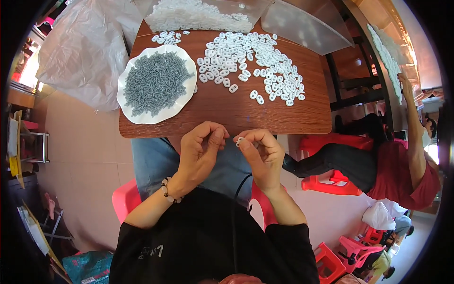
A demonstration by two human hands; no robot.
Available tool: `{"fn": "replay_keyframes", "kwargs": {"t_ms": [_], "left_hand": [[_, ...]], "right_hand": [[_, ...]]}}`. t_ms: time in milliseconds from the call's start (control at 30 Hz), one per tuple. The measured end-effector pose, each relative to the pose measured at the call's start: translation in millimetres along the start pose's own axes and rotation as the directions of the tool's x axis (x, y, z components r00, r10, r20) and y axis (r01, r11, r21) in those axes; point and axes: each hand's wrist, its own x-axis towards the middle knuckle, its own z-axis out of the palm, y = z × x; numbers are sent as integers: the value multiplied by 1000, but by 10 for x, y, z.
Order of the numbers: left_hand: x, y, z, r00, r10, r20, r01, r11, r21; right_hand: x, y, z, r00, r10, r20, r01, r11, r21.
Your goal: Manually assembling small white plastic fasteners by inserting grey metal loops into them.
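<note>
My left hand [202, 147] is raised just off the table's near edge, thumb and forefinger pinched together; anything between them is too small to make out. Close beside it, my right hand [263, 156] grips a small white oval plastic piece [240, 141] between thumb and fingertips. A heap of similar white two-hole pieces [226, 56] lies spread over the far middle and right of the table. At the left, a white wavy-rimmed plate [124, 105] carries a mound of small grey screw-like parts [158, 83].
Along the brown wooden table's [222, 106] far edge stand a clear bin [198, 18] of white pieces and another translucent bin [302, 26]. A large plastic bag [87, 52] is at the left. To the right, a person in a dark red top [402, 170] reaches over another table.
</note>
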Motion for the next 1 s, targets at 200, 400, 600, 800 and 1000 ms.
{"fn": "replay_keyframes", "kwargs": {"t_ms": [200,400,600,800,1000], "left_hand": [[5,72,-92,978,-120,169,107,990,87],[11,43,-107,969,-123,215,100,988,115],[31,73,-125,961,-133,243,108,988,113],[43,39,-163,955,-125,269,79,981,176],[53,84,-169,951,-163,263,106,970,218]], "right_hand": [[34,-12,6,999,49,-10,-49,999,25],[48,17,-35,995,95,37,-96,995,34],[68,33,-48,989,132,68,-135,990,43],[74,51,-50,987,142,71,-144,989,19],[78,33,-64,986,151,73,-152,988,4]]}}
